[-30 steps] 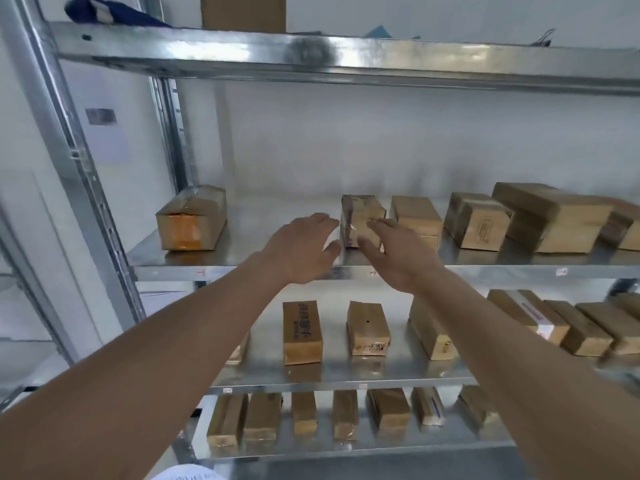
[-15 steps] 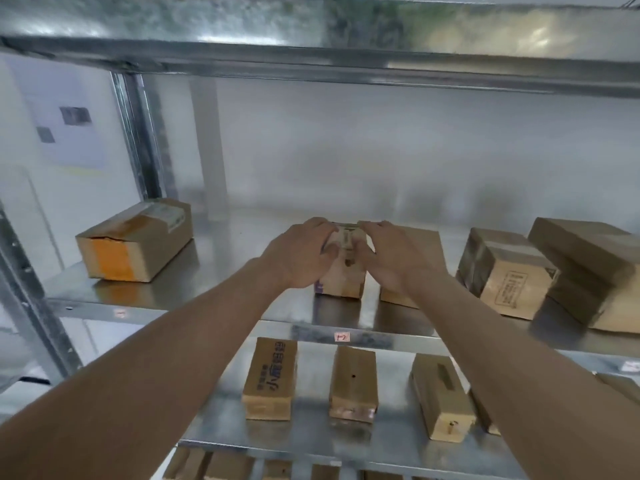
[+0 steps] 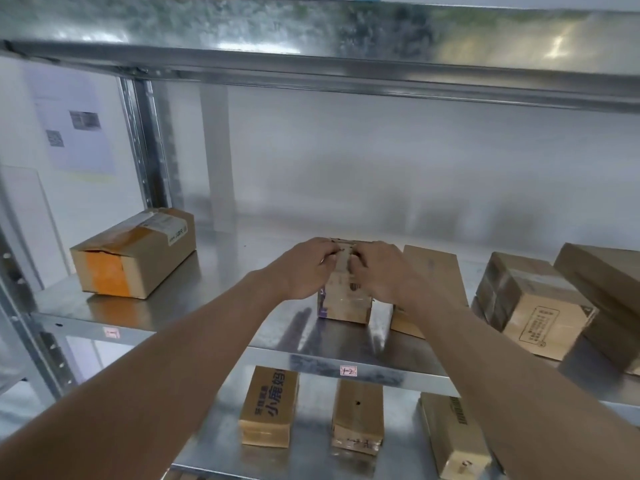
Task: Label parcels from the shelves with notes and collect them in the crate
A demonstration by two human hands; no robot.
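Both hands have closed in since a moment ago — my left hand [image 3: 304,271] and right hand [image 3: 377,271] grip the small parcel [image 3: 346,299] on the middle shelf [image 3: 214,271]. Taped brown cardboard, scuffed; its long axis runs away from me.

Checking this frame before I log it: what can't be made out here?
- Top of the gripped parcel: left hand and right hand cover it, head view.
- Any note: none visible.
- Crate: not in view.
- Right-end box: cut by the frame edge.
- Wall papers: print blurred.
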